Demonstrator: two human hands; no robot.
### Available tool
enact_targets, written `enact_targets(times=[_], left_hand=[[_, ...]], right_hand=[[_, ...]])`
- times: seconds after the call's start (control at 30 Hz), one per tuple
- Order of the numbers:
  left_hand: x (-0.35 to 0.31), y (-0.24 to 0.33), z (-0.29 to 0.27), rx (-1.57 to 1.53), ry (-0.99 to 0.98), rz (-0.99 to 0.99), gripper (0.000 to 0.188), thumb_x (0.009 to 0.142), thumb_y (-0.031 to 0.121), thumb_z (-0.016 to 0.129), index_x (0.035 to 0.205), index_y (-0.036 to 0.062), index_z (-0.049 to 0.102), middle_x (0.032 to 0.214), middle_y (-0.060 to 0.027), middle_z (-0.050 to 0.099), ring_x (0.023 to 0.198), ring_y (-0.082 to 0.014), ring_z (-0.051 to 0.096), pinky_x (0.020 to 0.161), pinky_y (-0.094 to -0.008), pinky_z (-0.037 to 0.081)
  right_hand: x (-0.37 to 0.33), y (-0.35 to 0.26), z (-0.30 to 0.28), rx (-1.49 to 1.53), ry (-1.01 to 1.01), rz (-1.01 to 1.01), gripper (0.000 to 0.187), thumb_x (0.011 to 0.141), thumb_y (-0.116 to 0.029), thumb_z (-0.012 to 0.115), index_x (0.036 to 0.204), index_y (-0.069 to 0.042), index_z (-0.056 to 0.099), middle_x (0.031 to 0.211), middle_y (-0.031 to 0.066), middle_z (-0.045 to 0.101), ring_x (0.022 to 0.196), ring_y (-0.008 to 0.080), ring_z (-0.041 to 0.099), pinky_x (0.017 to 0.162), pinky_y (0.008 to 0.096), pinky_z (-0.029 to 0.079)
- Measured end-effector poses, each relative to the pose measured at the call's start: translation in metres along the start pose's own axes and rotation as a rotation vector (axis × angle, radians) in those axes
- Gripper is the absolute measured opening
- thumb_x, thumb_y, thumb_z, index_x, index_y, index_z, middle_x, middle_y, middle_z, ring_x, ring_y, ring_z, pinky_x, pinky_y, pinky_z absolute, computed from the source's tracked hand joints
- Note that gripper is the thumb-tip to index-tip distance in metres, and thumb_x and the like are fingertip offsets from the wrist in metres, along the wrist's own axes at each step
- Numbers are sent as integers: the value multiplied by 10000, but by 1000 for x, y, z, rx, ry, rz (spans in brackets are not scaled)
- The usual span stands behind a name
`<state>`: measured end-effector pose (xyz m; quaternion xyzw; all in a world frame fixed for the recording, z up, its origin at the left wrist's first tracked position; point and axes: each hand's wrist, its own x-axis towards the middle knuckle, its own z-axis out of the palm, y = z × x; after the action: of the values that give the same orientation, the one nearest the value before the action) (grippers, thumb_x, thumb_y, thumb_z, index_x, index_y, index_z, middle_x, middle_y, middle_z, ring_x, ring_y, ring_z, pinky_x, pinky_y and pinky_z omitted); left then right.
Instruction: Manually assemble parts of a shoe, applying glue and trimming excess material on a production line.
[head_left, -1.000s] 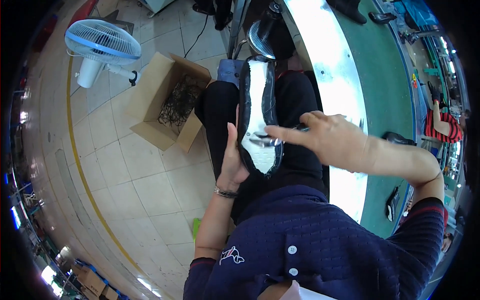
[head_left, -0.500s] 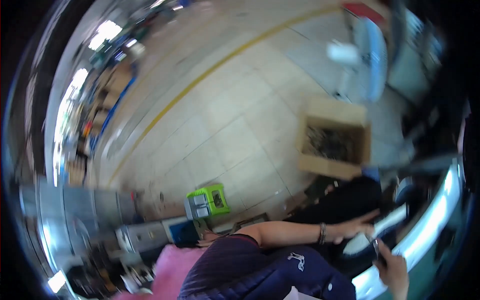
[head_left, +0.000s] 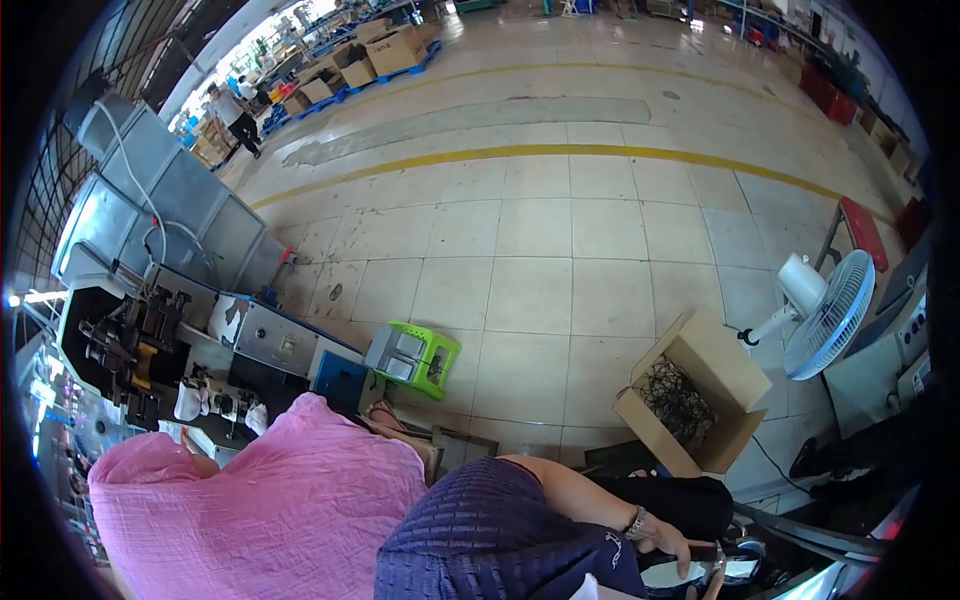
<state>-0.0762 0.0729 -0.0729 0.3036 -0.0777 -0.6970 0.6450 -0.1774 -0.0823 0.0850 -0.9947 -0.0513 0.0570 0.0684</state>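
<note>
My left hand (head_left: 662, 540), with a patterned band at its wrist, reaches across at the lower right. Its fingers bend down by a dark, narrow strip, and what they grip is hard to make out. A pale, flat piece (head_left: 660, 576) lies just under them. Only some fingers of my right hand (head_left: 712, 582) show at the lower edge, close to the left hand. They are closed round a small shiny metal tool (head_left: 719, 556), mostly hidden. My dark blue clothing (head_left: 480, 530) covers part of the lower view.
A co-worker in pink cloth (head_left: 270, 500) sits close on my left, beside machinery (head_left: 140, 350). A green stool (head_left: 440, 362) stands on the tiled floor. At right are an open carton (head_left: 735, 370) of dark wiry scraps and a fan (head_left: 830, 310). Another person (head_left: 235, 118) walks far left.
The view has swung left and is sharper, bringing the pink-clad co-worker and machinery into view. My hands now sit lower in the picture, and the right one is mostly cut off.
</note>
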Motion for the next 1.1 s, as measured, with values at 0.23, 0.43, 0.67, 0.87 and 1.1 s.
enact_targets(times=[0.23, 0.43, 0.67, 0.87, 1.1], left_hand=[[-22, 27, 3, 8, -171, -25, 1148, 689, 104, 767, 1516, 438, 44, 1489, -170, 328, 1313, -327, 373, 1016, -423, 402], [-36, 14, -2, -166, -216, 73, 915, 874, 391, 671, 1550, 273, 65, 1546, -67, 239, 1404, -258, 247, 1086, -412, 295], [-30, -3, 6, 208, 27, 327, 722, 964, 407, 527, 1545, 224, 139, 1540, -91, 260, 1399, -207, 256, 1128, -372, 239], [-59, 17, 20, 151, -5, 318, 964, 769, 23, 734, 1537, 145, 164, 1508, -46, 295, 1333, -167, 329, 1056, -331, 359], [-47, 23, 27, 82, -47, 41, 1196, 708, -90, 754, 1541, 217, -47, 1402, -67, 385, 1263, -174, 442, 1021, -352, 428]], right_hand=[[7, -16, -16, -34, -62, 167, 755, 938, -317, 577, 1535, -286, 114, 684, 244, 596, 534, 382, 563, 483, 466, 420], [-11, 4, 13, -5, -125, 200, 664, 951, -383, 534, 1517, -274, 203, 668, 247, 621, 565, 433, 593, 513, 509, 445], [-19, -20, -27, 282, 85, 179, 585, 952, -282, 593, 1473, -162, 357, 694, 151, 628, 526, 259, 574, 516, 375, 475], [16, -36, -1, 90, -142, 155, 740, 861, -76, 598, 1511, -147, 253, 655, 191, 625, 617, 385, 620, 610, 493, 485], [-7, -63, -30, 300, 115, 186, 739, 870, -99, 578, 1513, -252, 249, 688, 132, 618, 531, 269, 631, 454, 346, 502]])
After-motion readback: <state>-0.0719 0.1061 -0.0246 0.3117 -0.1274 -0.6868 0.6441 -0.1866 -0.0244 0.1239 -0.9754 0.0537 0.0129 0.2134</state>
